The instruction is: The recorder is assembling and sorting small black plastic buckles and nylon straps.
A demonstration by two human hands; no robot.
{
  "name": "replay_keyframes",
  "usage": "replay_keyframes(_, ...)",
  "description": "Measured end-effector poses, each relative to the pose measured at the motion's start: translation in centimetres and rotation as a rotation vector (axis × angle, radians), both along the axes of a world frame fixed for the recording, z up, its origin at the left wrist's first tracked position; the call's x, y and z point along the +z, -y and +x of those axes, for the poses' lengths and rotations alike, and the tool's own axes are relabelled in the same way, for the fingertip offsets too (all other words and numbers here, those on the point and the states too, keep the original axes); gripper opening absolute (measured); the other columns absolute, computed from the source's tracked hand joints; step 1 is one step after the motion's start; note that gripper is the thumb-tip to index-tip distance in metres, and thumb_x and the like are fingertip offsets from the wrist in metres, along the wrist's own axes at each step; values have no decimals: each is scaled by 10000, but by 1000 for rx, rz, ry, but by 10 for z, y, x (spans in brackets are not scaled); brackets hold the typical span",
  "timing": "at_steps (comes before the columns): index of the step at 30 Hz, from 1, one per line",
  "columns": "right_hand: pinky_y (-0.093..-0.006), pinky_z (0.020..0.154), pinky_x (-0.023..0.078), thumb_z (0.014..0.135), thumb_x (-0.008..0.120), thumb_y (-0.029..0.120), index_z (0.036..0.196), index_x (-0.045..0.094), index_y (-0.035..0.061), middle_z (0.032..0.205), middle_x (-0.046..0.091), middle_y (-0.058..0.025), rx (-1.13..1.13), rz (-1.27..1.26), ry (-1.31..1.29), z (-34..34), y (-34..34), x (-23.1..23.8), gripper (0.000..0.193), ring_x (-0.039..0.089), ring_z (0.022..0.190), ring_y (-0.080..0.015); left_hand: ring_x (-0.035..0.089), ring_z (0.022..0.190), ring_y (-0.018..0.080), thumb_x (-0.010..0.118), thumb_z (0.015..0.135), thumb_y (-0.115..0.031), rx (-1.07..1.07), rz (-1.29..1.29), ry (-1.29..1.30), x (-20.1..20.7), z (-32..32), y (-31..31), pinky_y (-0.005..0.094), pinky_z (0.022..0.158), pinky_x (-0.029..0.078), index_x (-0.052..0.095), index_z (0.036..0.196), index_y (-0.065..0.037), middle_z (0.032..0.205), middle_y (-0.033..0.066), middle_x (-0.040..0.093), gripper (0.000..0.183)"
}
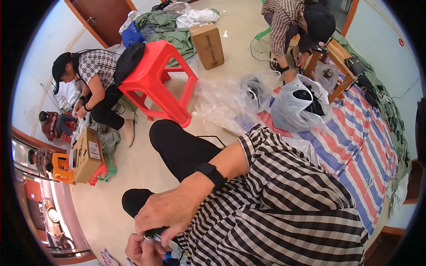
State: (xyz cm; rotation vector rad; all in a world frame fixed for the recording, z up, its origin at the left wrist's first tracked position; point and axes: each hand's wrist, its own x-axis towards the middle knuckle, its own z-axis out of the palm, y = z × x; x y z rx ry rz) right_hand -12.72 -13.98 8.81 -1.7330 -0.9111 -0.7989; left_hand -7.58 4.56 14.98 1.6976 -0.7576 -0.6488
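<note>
Low in the view at left, my two hands are close together. My right hand (171, 213), with a black watch (211, 176) on its wrist, bends over a small dark piece (156, 231), its fingers closed on it. A small silver metal end (147, 237) shows between the hands. My left hand (142, 251) is just below, its thumb and fingers pinched around the silver end. The kind of this piece cannot be made out, since the fingers cover most of it. Something blue (167, 255) shows beside the hands, partly hidden.
Ahead stands a red plastic stool (155, 82) with a black bag; a cardboard box (207, 45) is behind it. White plastic bags (295, 106) lie on a striped sheet (350, 137) at right. Co-workers sit at left (95, 80) and bend over at upper right (288, 35).
</note>
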Motion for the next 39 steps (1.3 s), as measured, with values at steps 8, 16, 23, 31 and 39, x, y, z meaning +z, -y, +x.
replay_keyframes(8,-366,605,477,758,654,139,981,538,16,809,563,-106,-154,-37,-13,-8,8,1,280,580,724,-294,510,400,136,491,826,-1,-35,47,-248,0,7,14,270,391,438,501,794,42,540,93,538,55)
replay_keyframes(16,-308,558,473,699,683,31,971,548,7,833,615,-112,-131,133,-145,-9,7,3,305,614,675,-261,543,460,94,492,896,-36,-160,-168,-454,-5,11,12,190,403,414,497,881,23,602,87,584,61)
replay_keyframes(23,-307,573,486,695,675,13,974,535,-23,821,609,-133,-136,142,-130,-11,0,-2,314,615,678,-263,533,451,88,507,907,-82,-237,-213,-461,-13,12,4,193,407,415,499,894,21,596,82,589,104)
replay_keyframes(31,-315,556,487,668,681,-3,977,538,-23,821,601,-136,-119,43,-48,-10,-1,-2,340,614,685,-270,511,438,57,529,870,-30,-167,-195,-404,-17,6,1,173,386,379,515,847,15,568,56,572,53)
replay_keyframes(39,-291,492,474,635,712,16,937,557,-9,782,594,-125,-181,-25,18,-12,-3,3,340,605,647,-242,477,429,19,553,828,3,-74,-143,-170,-13,-1,2,172,387,336,527,777,-3,542,-4,543,57)
